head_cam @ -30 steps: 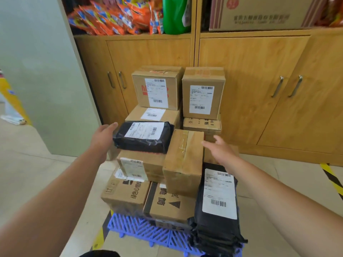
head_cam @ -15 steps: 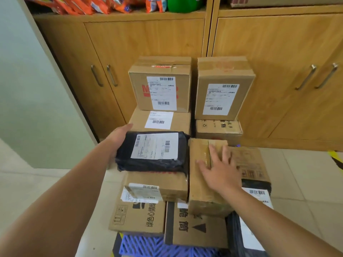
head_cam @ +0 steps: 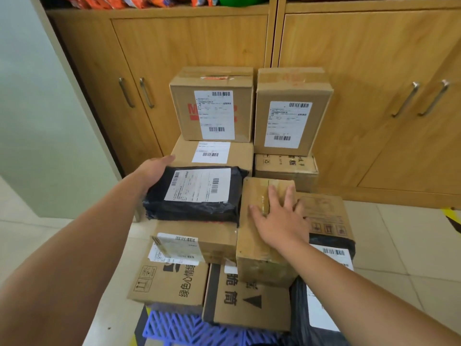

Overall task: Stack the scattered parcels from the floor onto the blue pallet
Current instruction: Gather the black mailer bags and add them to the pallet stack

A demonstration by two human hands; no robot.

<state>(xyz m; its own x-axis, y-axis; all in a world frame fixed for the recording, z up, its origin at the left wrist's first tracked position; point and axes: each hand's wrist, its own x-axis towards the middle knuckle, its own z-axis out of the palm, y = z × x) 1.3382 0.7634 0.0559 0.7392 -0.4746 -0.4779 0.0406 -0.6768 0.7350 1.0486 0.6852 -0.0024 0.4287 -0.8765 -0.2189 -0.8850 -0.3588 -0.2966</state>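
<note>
Plastic on the black mailer point(head_cam: 197, 193) looks soft and slick, probably light, so I'd take it by both short ends. It lies atop the stack point(head_cam: 199, 237) on the blue pallet point(head_cam: 174, 328). My left hand point(head_cam: 154, 169) presses its left end, fingers straight, gripping nothing; my right hand point(head_cam: 279, 221) rests flat and spread on the taped box point(head_cam: 259, 265) beside it.
</note>
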